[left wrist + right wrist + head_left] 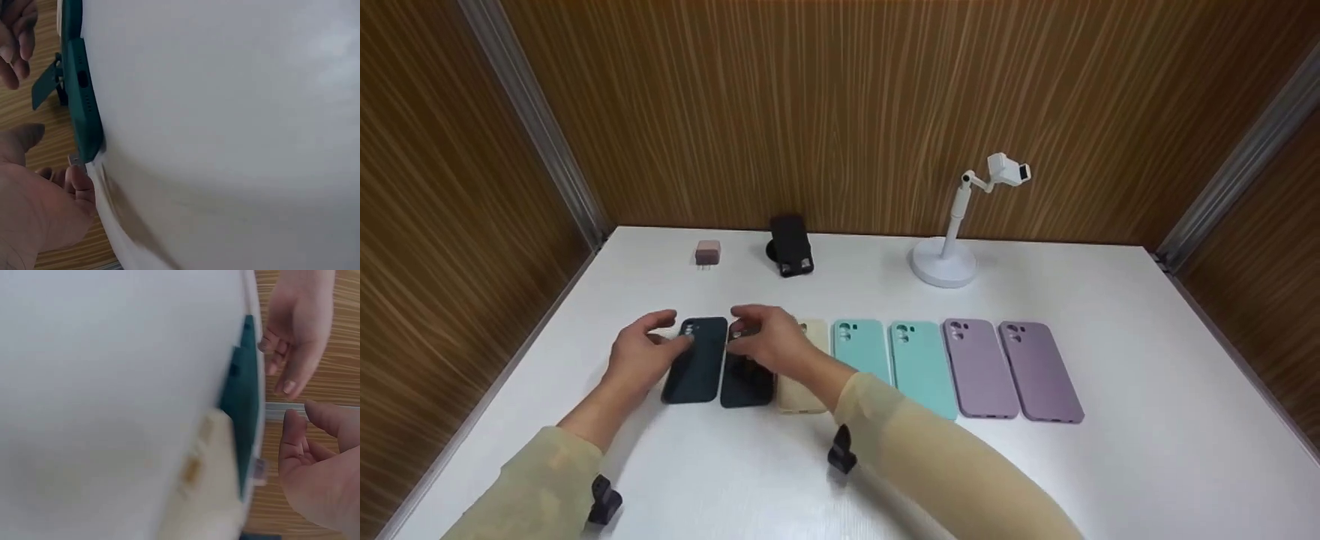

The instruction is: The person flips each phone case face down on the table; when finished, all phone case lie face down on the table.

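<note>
A row of phone cases lies on the white table. My left hand (643, 351) is beside the leftmost dark teal case (697, 367), its thumb overlapping that case's edge; whether it touches is unclear. Over the second dark case (748, 384) and partly hiding it is my right hand (774, 343). In the right wrist view that hand (323, 478) has bent fingers with nothing between them. The left hand (42, 205) also holds nothing in its wrist view. A cream case (804, 394) lies partly under the right forearm.
Two mint cases (861, 349) and two purple cases (981, 367) continue the row rightward. Behind stand a pinkish charger plug (708, 252), a black phone-like item (790, 244) on a stand and a white stand (945, 262). Wood-grain panels (840, 112) enclose the table.
</note>
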### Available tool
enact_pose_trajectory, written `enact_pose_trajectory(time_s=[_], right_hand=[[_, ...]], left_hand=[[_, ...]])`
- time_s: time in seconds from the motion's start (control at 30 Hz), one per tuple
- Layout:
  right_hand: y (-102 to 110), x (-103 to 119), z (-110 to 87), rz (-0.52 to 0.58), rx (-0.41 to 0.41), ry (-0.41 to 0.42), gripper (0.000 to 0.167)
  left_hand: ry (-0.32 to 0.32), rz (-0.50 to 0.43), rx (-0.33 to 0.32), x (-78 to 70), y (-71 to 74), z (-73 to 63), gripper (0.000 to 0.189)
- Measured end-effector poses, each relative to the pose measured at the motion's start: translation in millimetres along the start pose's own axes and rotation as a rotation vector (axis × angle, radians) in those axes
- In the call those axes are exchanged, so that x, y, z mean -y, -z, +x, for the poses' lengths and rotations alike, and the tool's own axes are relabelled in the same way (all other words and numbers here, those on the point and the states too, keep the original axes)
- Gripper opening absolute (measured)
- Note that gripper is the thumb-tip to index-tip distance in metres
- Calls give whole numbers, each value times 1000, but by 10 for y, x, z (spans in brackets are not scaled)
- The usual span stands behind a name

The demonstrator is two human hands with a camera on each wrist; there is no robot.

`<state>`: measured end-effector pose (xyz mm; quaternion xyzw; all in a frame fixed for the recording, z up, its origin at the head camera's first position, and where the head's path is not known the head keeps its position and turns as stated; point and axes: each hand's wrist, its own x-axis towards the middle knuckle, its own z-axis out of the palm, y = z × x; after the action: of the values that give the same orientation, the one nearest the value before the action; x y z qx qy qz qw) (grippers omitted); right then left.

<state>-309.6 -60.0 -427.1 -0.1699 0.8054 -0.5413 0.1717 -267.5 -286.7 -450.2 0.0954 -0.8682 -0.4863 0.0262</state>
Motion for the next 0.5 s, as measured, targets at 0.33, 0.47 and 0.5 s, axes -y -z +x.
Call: enact_pose_trajectory(time_s=[0.33, 0.47, 0.5], right_hand=[[958, 183, -370, -131, -40, 126, 55], [1371, 84, -596, -254, -87, 177, 54], [1473, 48, -655, -287, -101, 190, 54]], left_hand=[[-150, 127, -21, -211, 139, -51, 62], [-187, 193, -28, -268, 174, -95, 66], [-202, 216, -31, -276, 179, -101, 67]])
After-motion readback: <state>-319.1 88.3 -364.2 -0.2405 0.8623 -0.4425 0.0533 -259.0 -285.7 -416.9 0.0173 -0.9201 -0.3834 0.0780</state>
